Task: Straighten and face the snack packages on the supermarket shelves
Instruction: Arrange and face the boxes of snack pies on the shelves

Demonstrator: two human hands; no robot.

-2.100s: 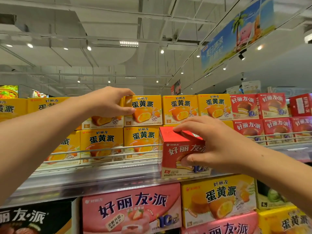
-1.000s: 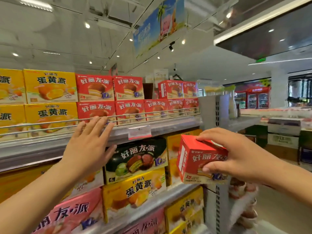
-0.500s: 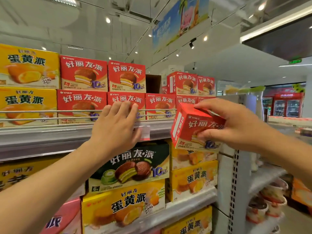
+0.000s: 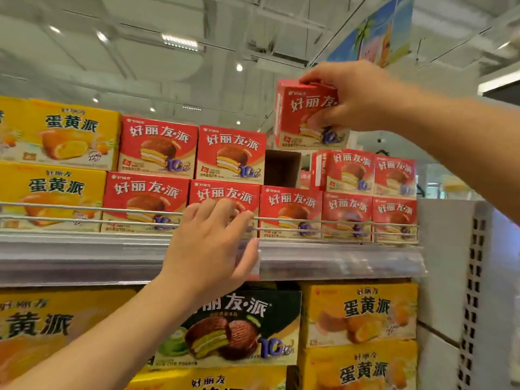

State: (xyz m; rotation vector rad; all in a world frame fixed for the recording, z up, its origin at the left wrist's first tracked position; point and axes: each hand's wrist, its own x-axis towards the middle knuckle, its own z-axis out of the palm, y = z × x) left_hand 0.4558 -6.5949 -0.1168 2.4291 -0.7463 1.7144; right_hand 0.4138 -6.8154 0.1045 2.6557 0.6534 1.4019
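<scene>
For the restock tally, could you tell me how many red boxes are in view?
10: one box in the right hand, four in the upper row, five in the lower; others may sit behind.

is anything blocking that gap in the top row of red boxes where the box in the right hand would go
Nothing visible blocks it. The right hand holds the red box above and just right of the dark gap in the upper row. The gap looks open at the front, and the left hand is lower, by the shelf rail.
</scene>
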